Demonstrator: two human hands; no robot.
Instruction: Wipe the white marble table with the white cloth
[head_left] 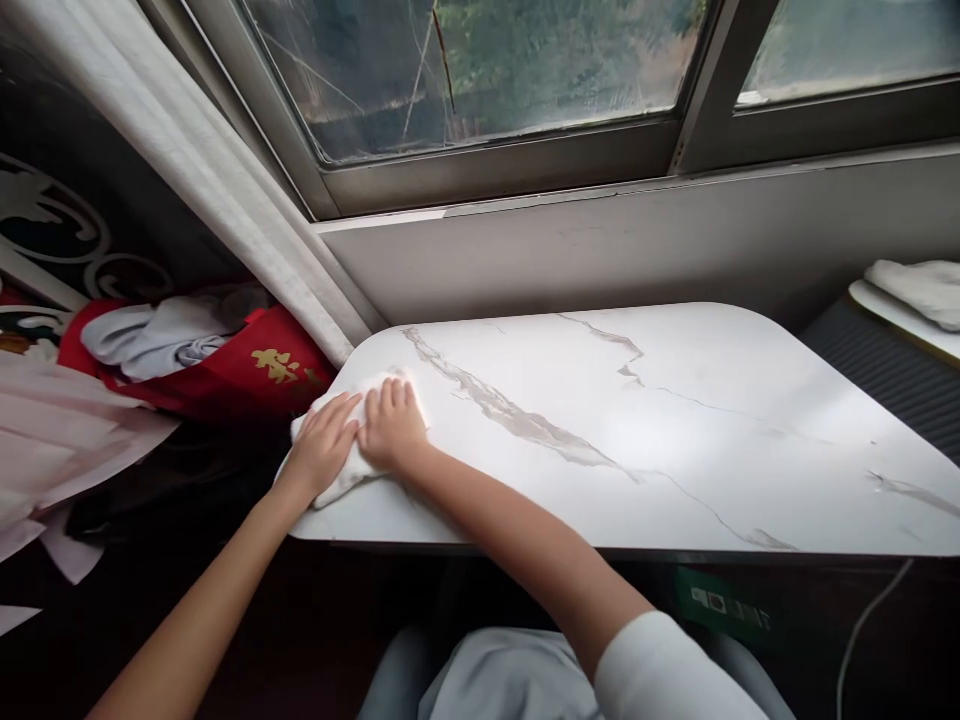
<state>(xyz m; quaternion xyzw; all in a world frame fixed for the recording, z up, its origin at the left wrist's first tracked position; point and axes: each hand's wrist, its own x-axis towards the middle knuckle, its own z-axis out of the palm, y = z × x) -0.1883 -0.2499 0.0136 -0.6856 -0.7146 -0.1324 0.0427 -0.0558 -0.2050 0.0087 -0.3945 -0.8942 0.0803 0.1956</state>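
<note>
A white cloth (349,485) lies slightly bunched at the left end of a white, marble-patterned tabletop (675,400). Both my hands press down on it from above, side by side. My left hand (324,447) rests on the cloth's left part near the table's rounded corner, fingers stretched forward. Close beside it, my right hand (394,425) lies palm down over the right part, fingers extended and slightly apart. Neither hand visibly grips the fabric. Much of the cloth is hidden under the hands.
Behind the table are a low wall and a sliding window (495,80). A pale curtain (225,200) hangs at the left, beside a red bag (232,375) filled with cloth. Another white cloth (919,290) lies at the far right. Below the table hangs a white cable (855,640).
</note>
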